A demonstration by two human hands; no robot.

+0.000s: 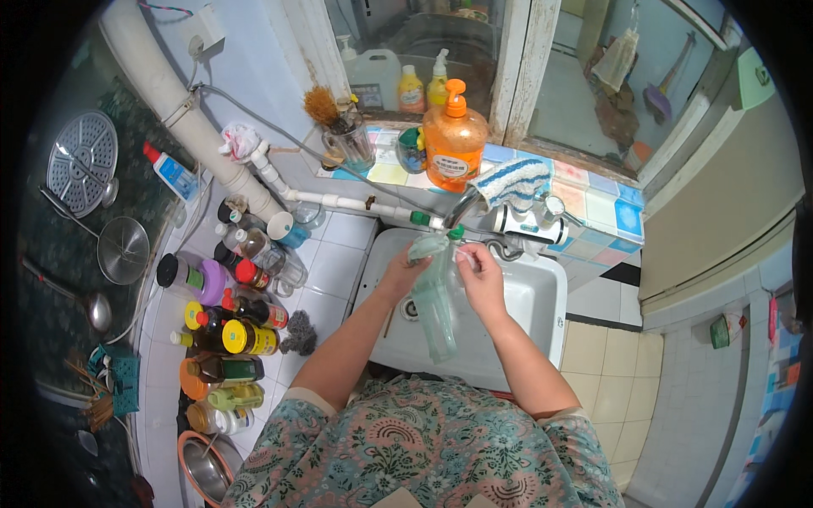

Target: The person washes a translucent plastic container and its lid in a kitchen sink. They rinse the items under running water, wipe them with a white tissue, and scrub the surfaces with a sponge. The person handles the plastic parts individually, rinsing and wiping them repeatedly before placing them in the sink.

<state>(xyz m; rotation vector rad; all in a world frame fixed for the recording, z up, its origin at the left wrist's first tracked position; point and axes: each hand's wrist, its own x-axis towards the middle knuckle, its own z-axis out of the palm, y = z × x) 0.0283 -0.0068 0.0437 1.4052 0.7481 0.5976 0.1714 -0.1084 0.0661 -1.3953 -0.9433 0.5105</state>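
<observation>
Over the white sink (533, 292), a thin, pale green see-through plastic bag (436, 313) hangs down in a long, narrow strip. My left hand (406, 273) is closed on its bunched upper part. Close by on the right, my right hand (481, 271) pinches the bag's upper edge between thumb and fingers; a clearer bit of film shows at the fingertips. Just beyond both hands is the metal faucet (461, 206), with a blue-and-white striped cloth (512, 182) draped by it. Below the bag, the sink drain (409, 309) is partly visible.
On the left counter stand several sauce bottles and jars (250, 337), a grey scrubber (299, 333) and a steel bowl (207, 470). An orange pump bottle (455, 140) and a glass mug with brushes (349, 144) occupy the tiled ledge. A white pipe (339, 201) runs behind the sink.
</observation>
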